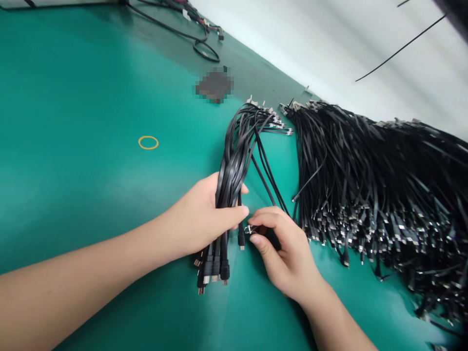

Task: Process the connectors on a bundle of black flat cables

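My left hand (204,214) is wrapped round a bundle of flat black cables (234,170). The bundle's lower connectors hang below the hand, and its upper ends fan out to the right on the green table (91,195). Just right of the bundle, my right hand (285,248) pinches black cables near a metal connector (249,229) between thumb and forefinger. One more black connector (241,240) hangs between the two hands. The cables in my right hand run up and back toward the bundle's far end, partly hidden by the fingers.
A large pile of black cables (340,170) covers the right side of the table. A yellow ring (148,142) lies left of the bundle. Farther back are a blurred dark item (215,85) and a looped black cord (206,50). A white surface (329,44) borders the table.
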`<state>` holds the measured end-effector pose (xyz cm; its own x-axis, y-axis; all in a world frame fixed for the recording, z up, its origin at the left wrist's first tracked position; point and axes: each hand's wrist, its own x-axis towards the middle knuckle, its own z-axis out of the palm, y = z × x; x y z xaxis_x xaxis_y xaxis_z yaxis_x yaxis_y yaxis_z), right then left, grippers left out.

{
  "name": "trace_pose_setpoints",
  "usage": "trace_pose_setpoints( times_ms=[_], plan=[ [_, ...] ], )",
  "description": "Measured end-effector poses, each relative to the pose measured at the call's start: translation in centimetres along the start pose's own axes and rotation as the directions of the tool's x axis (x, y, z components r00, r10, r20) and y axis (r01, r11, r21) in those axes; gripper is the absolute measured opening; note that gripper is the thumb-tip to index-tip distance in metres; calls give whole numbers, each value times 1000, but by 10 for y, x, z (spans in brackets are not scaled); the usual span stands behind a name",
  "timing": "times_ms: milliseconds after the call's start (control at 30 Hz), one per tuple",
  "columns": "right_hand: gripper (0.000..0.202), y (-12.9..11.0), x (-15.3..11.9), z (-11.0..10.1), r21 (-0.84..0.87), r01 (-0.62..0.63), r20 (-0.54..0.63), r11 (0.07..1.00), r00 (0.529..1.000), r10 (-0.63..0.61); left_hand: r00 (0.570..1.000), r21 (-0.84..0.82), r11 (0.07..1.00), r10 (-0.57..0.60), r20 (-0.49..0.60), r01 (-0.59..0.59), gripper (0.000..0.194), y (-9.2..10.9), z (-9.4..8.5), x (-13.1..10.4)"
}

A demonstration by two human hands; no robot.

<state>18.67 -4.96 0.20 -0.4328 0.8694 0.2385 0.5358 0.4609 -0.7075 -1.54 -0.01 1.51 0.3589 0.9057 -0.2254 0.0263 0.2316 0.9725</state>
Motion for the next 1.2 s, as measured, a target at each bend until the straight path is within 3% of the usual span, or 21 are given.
trace_pose_setpoints(
  times_ms=[1200],
  plan=[
    [18, -2, 3, -1, -38, 56, -43, 998, 997, -58, 999, 15, 999, -45, -16, 45, 25, -4, 1, 0]
  ],
)
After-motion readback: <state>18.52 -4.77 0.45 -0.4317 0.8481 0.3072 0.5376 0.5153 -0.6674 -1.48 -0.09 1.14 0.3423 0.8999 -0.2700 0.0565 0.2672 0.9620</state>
